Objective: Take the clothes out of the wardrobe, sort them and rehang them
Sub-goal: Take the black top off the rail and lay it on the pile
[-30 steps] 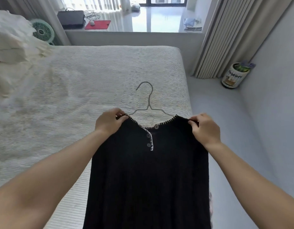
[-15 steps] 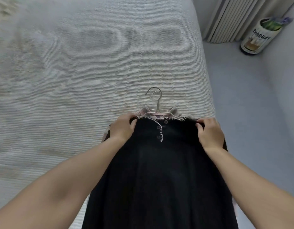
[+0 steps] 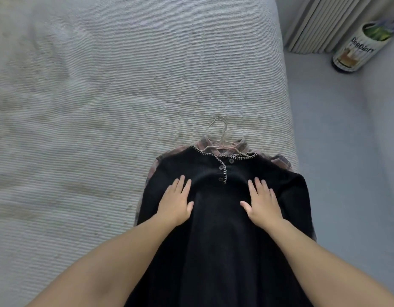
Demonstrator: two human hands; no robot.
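Left hand (image 3: 177,203) and right hand (image 3: 261,203), both released and flat, are pressing a black top (image 3: 224,229) lying over a plaid shirt (image 3: 280,161) on the bed (image 3: 125,85), just below a wire hanger (image 3: 221,132).

Bed (image 3: 125,85) with pale ribbed cover fills most of view. Right of bed: grey floor (image 3: 335,151). Beyond floor: pleated curtain (image 3: 320,21), printed cylindrical bin (image 3: 357,49) beside it. Soft daylight.

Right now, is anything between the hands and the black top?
No. The left hand and right hand lie flat on the black top, which covers a plaid garment on the bed.
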